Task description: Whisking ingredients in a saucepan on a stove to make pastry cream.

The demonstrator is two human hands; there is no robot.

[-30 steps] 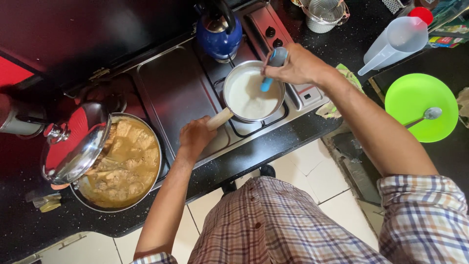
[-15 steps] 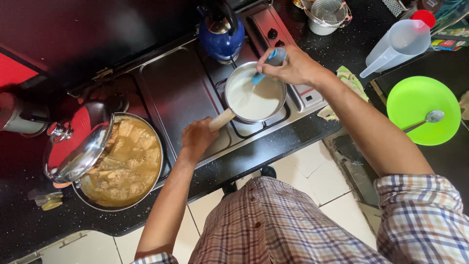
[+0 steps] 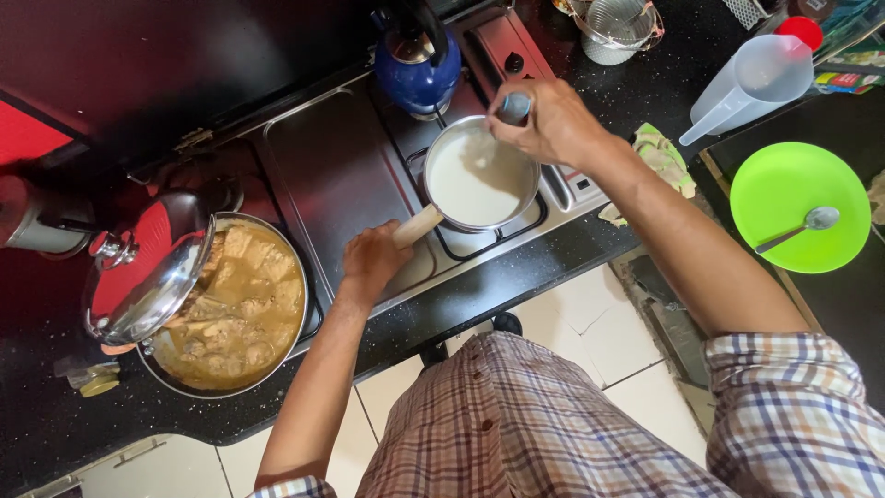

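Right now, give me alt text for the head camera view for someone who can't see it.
A person's left hand holds the wooden handle of a saucepan of white liquid on a stove, while the right hand holds a blue-handled utensil over it. A pan of brown stew sits nearby, lid ajar.

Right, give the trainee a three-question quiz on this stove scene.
1. True or false: the left hand grips the wooden handle of the saucepan.
2. What colour is the plate with the spoon lying on it?
3. The lid on the big pan of curry sits: A flat and shut, B tilted and partly open, C on the floor.

Key: 1 true. 2 green. 3 B.
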